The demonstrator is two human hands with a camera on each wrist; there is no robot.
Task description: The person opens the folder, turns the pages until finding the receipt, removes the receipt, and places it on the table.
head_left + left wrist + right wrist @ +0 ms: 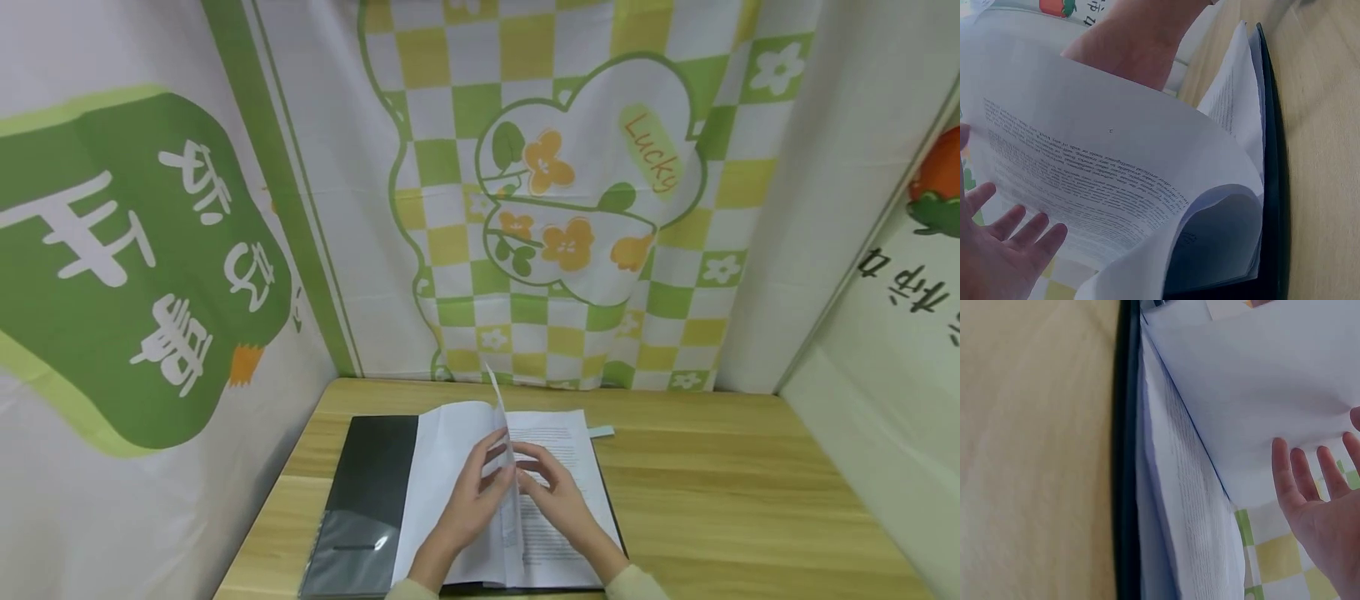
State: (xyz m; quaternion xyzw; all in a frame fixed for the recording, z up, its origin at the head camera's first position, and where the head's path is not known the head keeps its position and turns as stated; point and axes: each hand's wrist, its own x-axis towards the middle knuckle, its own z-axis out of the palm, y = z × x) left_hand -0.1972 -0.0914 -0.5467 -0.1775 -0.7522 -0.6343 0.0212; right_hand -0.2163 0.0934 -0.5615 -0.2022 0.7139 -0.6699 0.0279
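Observation:
A black folder (373, 462) lies spread on the table, with blank white paper (442, 454) on its left and printed pages (576, 467) on its right. Between my hands one sheet (513, 521) stands nearly upright; its printed side faces my left hand (474, 496). The left fingers (1034, 226) are spread and extended against that print in the left wrist view. On the sheet's blank side is my right hand (557, 497), its fingertips (1280, 442) touching the paper. In the left wrist view the lower sheet curves over, and the right hand is hidden behind it.
The wooden table (720, 492) extends right of the folder. A clear pocket (348, 554) covers the lower left of the folder cover. A pale blue tab (602, 432) sticks out at the right edge. Printed curtains (532, 283) hang behind and on both sides.

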